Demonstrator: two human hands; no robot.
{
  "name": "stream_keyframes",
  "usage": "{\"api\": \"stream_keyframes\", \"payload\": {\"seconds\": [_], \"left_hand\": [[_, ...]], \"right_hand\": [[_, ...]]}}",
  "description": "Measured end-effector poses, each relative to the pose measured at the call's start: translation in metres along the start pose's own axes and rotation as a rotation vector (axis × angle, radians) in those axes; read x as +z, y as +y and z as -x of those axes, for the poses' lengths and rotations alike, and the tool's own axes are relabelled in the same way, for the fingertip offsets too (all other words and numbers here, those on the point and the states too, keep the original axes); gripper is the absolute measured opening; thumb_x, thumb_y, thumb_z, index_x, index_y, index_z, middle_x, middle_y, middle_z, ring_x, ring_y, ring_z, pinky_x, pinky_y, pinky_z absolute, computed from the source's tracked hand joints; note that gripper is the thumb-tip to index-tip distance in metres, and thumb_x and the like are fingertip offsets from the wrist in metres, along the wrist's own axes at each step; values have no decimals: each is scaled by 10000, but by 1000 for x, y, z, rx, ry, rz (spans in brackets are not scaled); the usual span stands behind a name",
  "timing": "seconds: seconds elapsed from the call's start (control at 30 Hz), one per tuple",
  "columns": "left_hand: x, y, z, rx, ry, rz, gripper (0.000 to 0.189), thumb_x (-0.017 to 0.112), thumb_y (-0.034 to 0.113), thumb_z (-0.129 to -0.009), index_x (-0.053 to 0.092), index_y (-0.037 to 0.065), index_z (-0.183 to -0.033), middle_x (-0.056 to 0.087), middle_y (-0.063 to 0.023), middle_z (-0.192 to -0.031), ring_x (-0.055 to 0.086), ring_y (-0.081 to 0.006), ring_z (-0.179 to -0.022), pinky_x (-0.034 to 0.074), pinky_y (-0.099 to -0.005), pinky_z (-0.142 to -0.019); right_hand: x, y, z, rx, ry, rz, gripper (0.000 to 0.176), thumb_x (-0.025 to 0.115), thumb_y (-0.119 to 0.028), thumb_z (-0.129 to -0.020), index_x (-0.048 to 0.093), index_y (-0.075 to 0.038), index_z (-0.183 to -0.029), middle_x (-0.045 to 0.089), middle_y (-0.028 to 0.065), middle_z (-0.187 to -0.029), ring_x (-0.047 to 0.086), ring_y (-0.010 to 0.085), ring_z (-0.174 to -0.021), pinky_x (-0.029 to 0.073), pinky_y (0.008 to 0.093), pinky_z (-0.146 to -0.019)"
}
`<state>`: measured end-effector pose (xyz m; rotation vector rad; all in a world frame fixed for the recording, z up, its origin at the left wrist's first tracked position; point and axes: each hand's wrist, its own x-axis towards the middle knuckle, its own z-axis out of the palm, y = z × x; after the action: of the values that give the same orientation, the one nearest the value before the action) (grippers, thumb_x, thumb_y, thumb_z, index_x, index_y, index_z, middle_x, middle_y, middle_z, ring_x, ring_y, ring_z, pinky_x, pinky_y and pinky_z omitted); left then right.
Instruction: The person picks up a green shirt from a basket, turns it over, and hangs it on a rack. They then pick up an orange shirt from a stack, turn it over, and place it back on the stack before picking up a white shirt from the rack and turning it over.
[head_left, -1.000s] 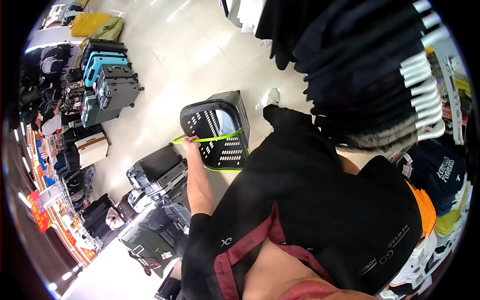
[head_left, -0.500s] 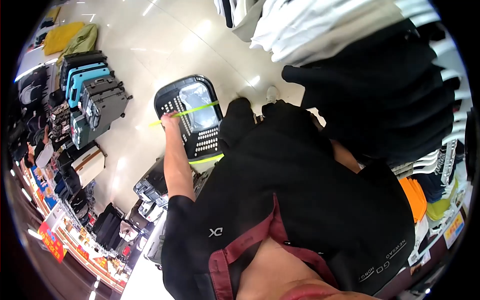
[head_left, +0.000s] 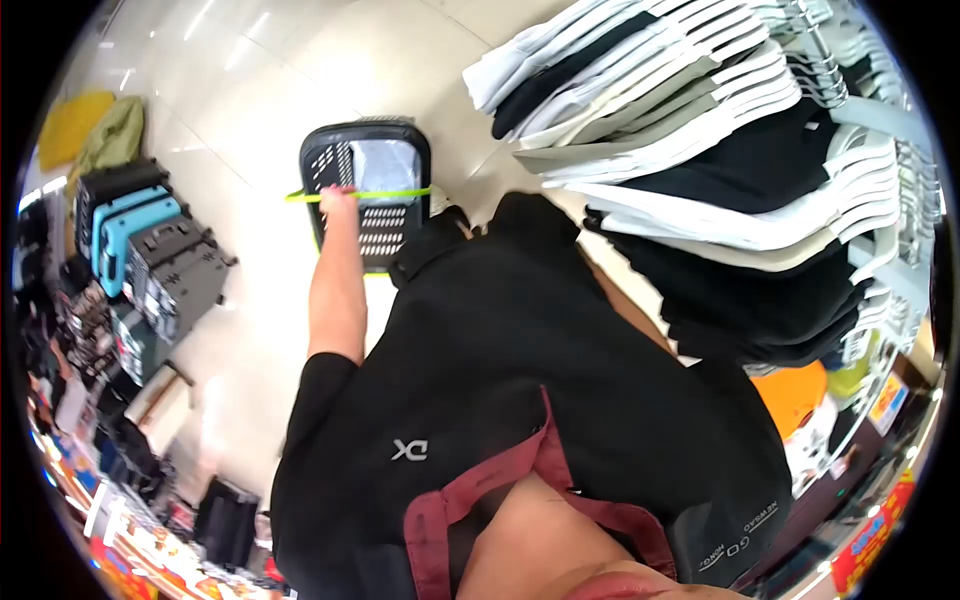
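My left hand (head_left: 338,199) is closed around the yellow-green handle (head_left: 395,192) of a black shopping basket (head_left: 424,150), out in front of my left side. The basket has slotted walls and floor. In it lies a flat item in shiny clear plastic (head_left: 388,163), partly crossed by the handle. My right forearm (head_left: 628,292) hangs down at my right side, close to the rack of clothes, and its hand is hidden behind my black clothing.
To my right, a rack holds black, white and beige garments (head_left: 745,165) on white hangers (head_left: 870,185). Several suitcases, one bright blue (head_left: 128,225), stand at the left on the glossy tiled floor (head_left: 255,130). Orange cloth (head_left: 790,395) hangs at the lower right.
The suitcases and the garment rack have shifted in view as I moved along. The basket still hangs from my left hand, and more of the rack's hangers now show.
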<state>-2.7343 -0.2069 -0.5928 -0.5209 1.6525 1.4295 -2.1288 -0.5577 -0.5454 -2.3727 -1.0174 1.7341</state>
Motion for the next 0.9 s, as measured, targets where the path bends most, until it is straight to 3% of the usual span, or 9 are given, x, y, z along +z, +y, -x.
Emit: {"api": "stream_keyframes", "payload": {"seconds": [0.07, 0.3, 0.37, 0.4, 0.5, 0.53, 0.57, 0.8, 0.9], "left_hand": [[64, 11, 18, 113, 20, -56, 242, 432, 226, -948, 514, 16, -1037, 512, -120, -766, 521, -284, -521, 464, -417, -460], [284, 41, 40, -101, -257, -152, 331, 370, 415, -1055, 421, 101, -963, 353, -27, -645, 340, -179, -466, 394, -355, -493], [348, 36, 57, -135, -249, -158, 281, 376, 374, -1042, 421, 101, -994, 346, -25, -643, 343, -176, -474, 401, -361, -507], [377, 31, 52, -123, -331, -182, 130, 307, 185, -983, 374, 114, -1069, 397, -78, -886, 377, -193, -536, 462, -459, -621], [451, 10, 56, -161, -350, -235, 212, 303, 164, -980, 364, 106, -1175, 403, -89, -876, 403, -205, -594, 463, -464, -639], [474, 2, 59, -126, -300, -268, 352, 313, 399, -1035, 438, 71, -1054, 434, -83, -797, 433, -208, -633, 465, -414, -613], [496, -5, 69, -115, -284, -324, 301, 315, 319, -1015, 435, 44, -985, 448, -95, -841, 436, -212, -635, 465, -402, -612], [652, -53, 85, -158, -299, -426, 142, 314, 123, -922, 390, 17, -867, 464, -153, -822, 455, -230, -595, 492, -453, -649], [704, -70, 82, -369, -368, -382, 263, 272, 267, -1016, 375, 81, -863, 402, -55, -681, 503, -229, -602, 495, -487, -722]], "right_hand": [[30, -31, -10, 11, 21, -60, 268, 548, -258, -907, 696, -82, -1045, 723, 163, -890, 689, 248, -690, 545, 413, -618], [85, -216, -92, -29, 82, -286, 271, 551, -260, -909, 693, -84, -1059, 721, 160, -890, 686, 246, -692, 539, 413, -614], [104, -249, -135, -63, 106, -351, 272, 552, -261, -910, 692, -85, -1064, 721, 159, -890, 686, 246, -693, 538, 413, -612], [102, -280, -155, -82, 115, -384, 273, 553, -261, -910, 691, -85, -1066, 721, 158, -890, 685, 246, -693, 537, 413, -612], [84, -356, -199, -139, 151, -462, 274, 554, -262, -911, 690, -86, -1072, 720, 157, -890, 684, 245, -694, 535, 413, -609], [75, -379, -212, -150, 163, -492, 275, 554, -262, -911, 689, -86, -1074, 720, 157, -890, 684, 245, -694, 534, 413, -609], [67, -398, -222, -154, 175, -526, 276, 555, -262, -911, 688, -87, -1076, 719, 156, -890, 683, 244, -694, 533, 413, -608], [32, -418, -223, -12, 274, -723, 280, 557, -265, -913, 685, -89, -1091, 717, 153, -890, 680, 242, -696, 528, 413, -603], [43, -398, -182, 157, 326, -814, 283, 559, -266, -914, 683, -90, -1097, 717, 152, -890, 679, 242, -697, 526, 413, -601]]}}
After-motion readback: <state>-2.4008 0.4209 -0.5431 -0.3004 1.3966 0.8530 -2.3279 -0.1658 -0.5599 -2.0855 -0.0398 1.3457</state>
